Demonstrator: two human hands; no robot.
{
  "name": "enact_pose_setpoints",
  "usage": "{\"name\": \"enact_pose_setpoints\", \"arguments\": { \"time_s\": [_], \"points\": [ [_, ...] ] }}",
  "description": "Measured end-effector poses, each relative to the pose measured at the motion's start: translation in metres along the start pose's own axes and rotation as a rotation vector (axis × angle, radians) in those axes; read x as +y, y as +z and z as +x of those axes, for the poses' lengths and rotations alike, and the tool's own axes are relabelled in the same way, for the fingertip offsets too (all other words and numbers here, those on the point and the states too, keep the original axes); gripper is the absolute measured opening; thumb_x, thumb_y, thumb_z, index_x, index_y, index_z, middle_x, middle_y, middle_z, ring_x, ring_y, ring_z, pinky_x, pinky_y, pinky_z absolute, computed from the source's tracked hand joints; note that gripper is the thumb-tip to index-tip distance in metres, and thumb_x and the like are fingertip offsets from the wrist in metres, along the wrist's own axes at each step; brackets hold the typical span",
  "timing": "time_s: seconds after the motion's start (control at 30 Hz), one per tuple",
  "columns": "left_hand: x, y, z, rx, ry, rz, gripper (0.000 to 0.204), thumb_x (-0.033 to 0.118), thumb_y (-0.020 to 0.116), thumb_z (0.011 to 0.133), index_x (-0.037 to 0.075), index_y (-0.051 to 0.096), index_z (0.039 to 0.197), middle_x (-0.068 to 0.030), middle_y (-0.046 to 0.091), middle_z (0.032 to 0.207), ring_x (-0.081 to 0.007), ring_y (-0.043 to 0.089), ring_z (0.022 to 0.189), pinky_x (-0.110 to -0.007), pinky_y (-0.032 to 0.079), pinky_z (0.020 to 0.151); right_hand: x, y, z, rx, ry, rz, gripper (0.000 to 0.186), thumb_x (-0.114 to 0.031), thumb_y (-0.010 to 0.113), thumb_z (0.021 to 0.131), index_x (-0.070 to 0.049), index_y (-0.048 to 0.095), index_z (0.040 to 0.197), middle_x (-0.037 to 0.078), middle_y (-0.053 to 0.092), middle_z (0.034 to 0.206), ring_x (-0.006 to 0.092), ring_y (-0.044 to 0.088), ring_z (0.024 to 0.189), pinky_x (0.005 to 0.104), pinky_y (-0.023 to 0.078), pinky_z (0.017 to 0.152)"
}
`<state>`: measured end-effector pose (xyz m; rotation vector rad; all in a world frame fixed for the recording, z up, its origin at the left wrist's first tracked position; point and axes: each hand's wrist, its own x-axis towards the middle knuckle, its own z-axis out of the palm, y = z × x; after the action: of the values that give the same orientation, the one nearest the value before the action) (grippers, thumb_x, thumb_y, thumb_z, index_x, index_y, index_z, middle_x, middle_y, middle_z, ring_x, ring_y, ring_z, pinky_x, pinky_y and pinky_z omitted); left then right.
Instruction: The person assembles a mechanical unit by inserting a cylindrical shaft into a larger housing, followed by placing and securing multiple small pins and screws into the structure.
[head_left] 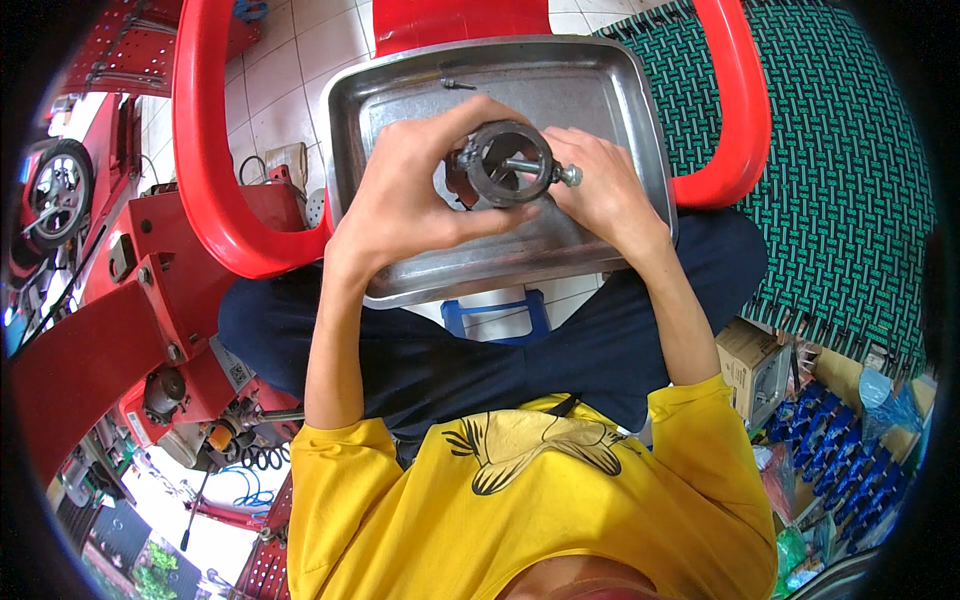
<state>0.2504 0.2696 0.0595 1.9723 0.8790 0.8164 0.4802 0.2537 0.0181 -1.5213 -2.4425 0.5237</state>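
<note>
A dark, hollow metal cylinder point(508, 190) with a silver bolt point(571, 175) sticking across and out of its right side is gripped by my left hand point(415, 180), thumb along the lower side. My right hand point(600, 190) is curled against the right of the cylinder near the bolt, its fingertips hidden behind the part. Both hands are over a rectangular steel tray point(648, 95). A small loose bolt point(457, 84) lies in the tray's upper part, above my left hand.
A red plastic chair point(205, 160) with raised arms holds the tray. Left are red metal machinery point(140, 300) and a wheel point(55, 195). Right are a green woven surface point(810, 180), a cardboard box point(750, 365) and blue bins point(820, 450). A blue stool point(530, 320) is below.
</note>
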Motion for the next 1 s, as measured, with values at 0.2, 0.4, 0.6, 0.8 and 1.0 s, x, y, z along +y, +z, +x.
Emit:
{"name": "enact_pose_setpoints", "arguments": {
  "time_s": [0.2, 0.4, 0.6, 0.8, 1.0],
  "points": [
    [-0.002, 0.001, -0.001, 0.064, 0.006, -0.004, 0.057, 0.017, 0.097, 0.055, 0.003, 0.069, 0.103, -0.0058, 0.072, 0.095, -0.0154, 0.071, 0.087, -0.028, 0.056, 0.078, -0.001, -0.003, 0.0, -0.004, 0.033, 0.027, 0.026, -0.022, 0.069, 0.089, -0.006, 0.064, 0.109, 0.013, 0.068, 0.102, 0.0334, 0.065, 0.101, 0.0454, 0.053, 0.086],
    [-0.002, 0.0, -0.001, 0.089, 0.017, 0.061, 0.056, 0.021, 0.099, 0.053, 0.003, 0.063, 0.093, -0.0063, 0.07, 0.087, -0.0134, 0.069, 0.081, -0.028, 0.055, 0.075, 0.006, -0.012, 0.01, 0.178, 0.053, 0.291, 0.031, -0.034, 0.06, 0.098, -0.003, 0.066, 0.097, 0.012, 0.07, 0.095, 0.0311, 0.067, 0.086, 0.0416, 0.051, 0.077],
    [-0.004, 0.003, 0.0, 0.119, 0.037, 0.058, 0.057, 0.022, 0.1, 0.052, 0.005, 0.06, 0.09, -0.0059, 0.068, 0.084, -0.0133, 0.066, 0.078, -0.028, 0.054, 0.075, -0.016, -0.022, 0.002, 0.163, -0.019, 0.956, 0.056, -0.05, 0.046, 0.106, 0.0, 0.065, 0.091, 0.007, 0.063, 0.074, 0.0138, 0.056, 0.067, 0.0297, 0.044, 0.062],
    [-0.002, 0.003, 0.0, 0.112, 0.039, 0.067, 0.057, 0.023, 0.099, 0.053, 0.004, 0.061, 0.091, -0.0057, 0.069, 0.083, -0.0136, 0.067, 0.078, -0.029, 0.054, 0.075, -0.022, -0.022, -0.001, 0.15, -0.042, 0.922, 0.04, -0.036, 0.053, 0.105, -0.002, 0.062, 0.088, 0.004, 0.057, 0.067, 0.0103, 0.051, 0.06, 0.0266, 0.04, 0.057],
    [-0.003, 0.001, 0.001, 0.114, 0.043, 0.043, 0.057, 0.023, 0.099, 0.053, 0.005, 0.061, 0.091, -0.0055, 0.069, 0.083, -0.0132, 0.067, 0.078, -0.028, 0.053, 0.074, -0.022, -0.023, 0.002, 0.257, -0.103, 0.795, 0.023, -0.027, 0.062, 0.099, -0.005, 0.063, 0.094, 0.003, 0.062, 0.075, 0.0117, 0.056, 0.067, 0.0274, 0.041, 0.06]
  ]
}}
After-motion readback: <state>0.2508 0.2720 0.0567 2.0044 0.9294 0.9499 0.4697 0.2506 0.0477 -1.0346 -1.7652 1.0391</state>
